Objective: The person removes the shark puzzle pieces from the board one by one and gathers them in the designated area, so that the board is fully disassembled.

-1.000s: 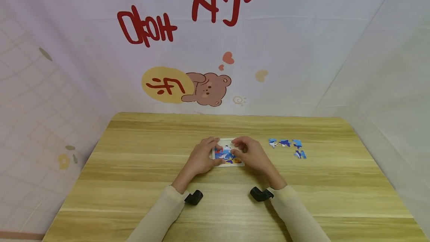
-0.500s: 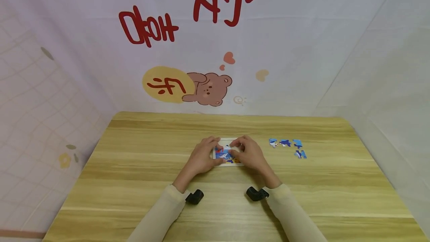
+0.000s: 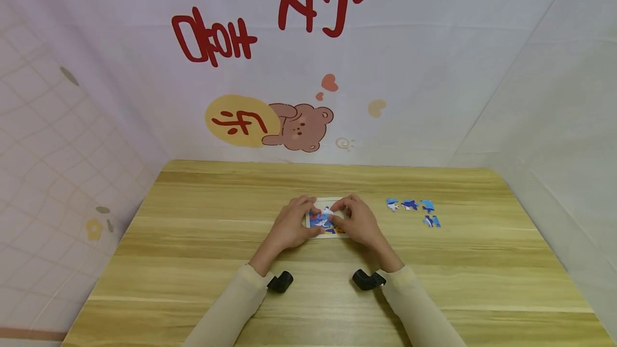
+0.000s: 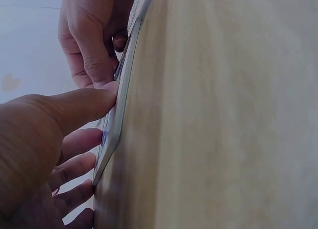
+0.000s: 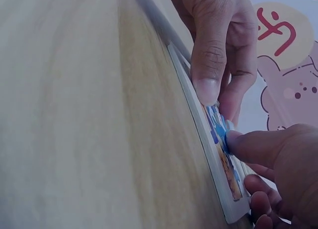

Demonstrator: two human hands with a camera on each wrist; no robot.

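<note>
A picture puzzle in a flat white-rimmed board (image 3: 330, 236) lies on the table between both hands, showing a blue sea scene. My left hand (image 3: 288, 225) holds the board's left part, thumb on the near rim and fingers spread toward the far side. Above the picture, the right hand (image 3: 358, 221) brings thumb and index finger together on a blue puzzle piece (image 5: 225, 142). The right wrist view shows that thumb pressing at the picture, its other fingers curled beside the board's edge. Most of the piece is hidden by the fingers.
Several loose blue puzzle pieces (image 3: 409, 205) lie right of the board, one (image 3: 431, 221) nearer than the others. The wooden table (image 3: 482, 261) meets a printed cloth backdrop (image 3: 409, 68) at its far edge. Black wrist cameras (image 3: 368, 279) jut inward from both cuffs.
The right hand has shifted slightly left over the board, its thumb and index finger coming closer to the picture's middle. My left hand stays on the board; the loose pieces lie as before.
</note>
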